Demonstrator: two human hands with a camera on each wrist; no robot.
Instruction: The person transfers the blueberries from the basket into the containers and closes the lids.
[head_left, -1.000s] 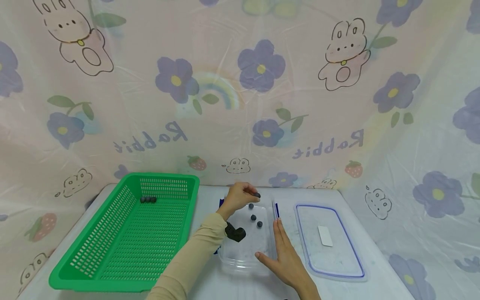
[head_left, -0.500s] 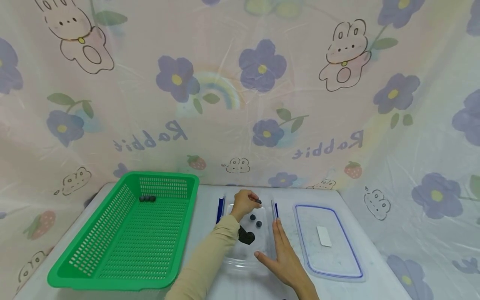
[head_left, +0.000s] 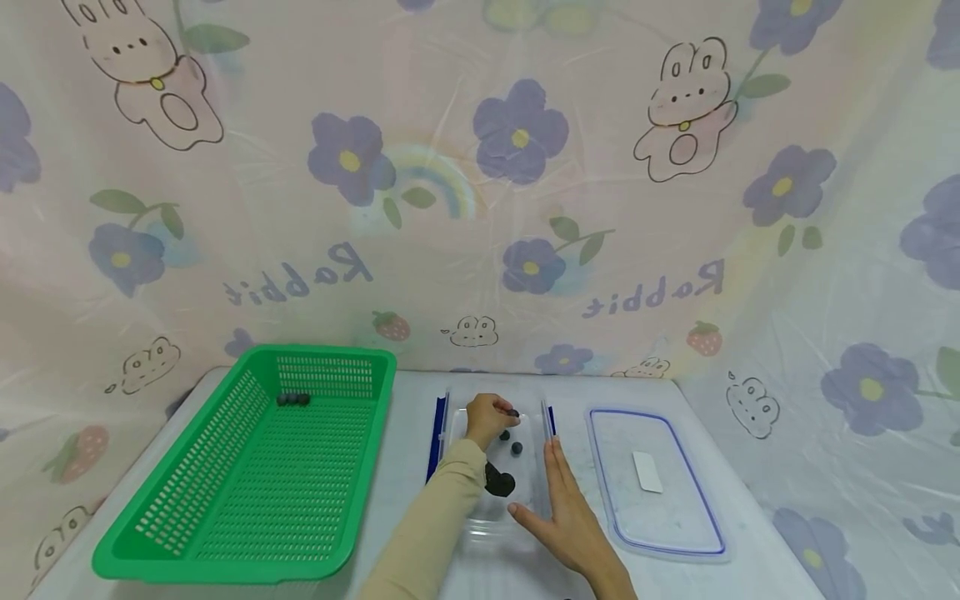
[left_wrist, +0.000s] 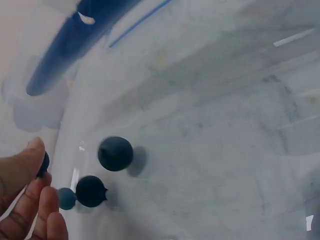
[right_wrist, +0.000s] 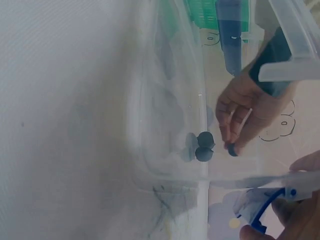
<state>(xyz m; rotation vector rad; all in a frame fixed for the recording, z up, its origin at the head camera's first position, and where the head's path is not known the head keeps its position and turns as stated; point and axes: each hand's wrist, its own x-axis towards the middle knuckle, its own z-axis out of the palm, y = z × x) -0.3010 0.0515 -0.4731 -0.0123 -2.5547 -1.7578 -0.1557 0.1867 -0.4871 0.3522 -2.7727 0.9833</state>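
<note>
Blueberries are the thing in hand here, dark and small. Furthest left, a green basket [head_left: 247, 467] sits on the bench [head_left: 412, 400] with a few blueberries lying together near its far wall [head_left: 293, 399].

To its right stands a clear plastic container [head_left: 491, 508] with blue clips on its sides. The left hand [head_left: 489, 417] reaches down into it, thumb and forefinger clamped on one blueberry [head_left: 513, 412]; the left wrist view shows that berry [left_wrist: 44, 163] tucked against the thumb. Two loose berries [head_left: 511, 442] lie on the container floor just beside the pinching fingers [left_wrist: 47, 210].

The right hand [head_left: 566, 508] rests flat against the container's right wall, fingers straight and together, holding nothing. Further right lies the container's lid [head_left: 656, 483], flat on the bench, apart from the container.

Judging from this, the pinch should stay light, since a berry this soft will bruise or burst under pressure. Lifting straight up over the rim would avoid knocking the two loose berries, and the flat right hand does well to keep bracing the light container so it does not slide.
</note>
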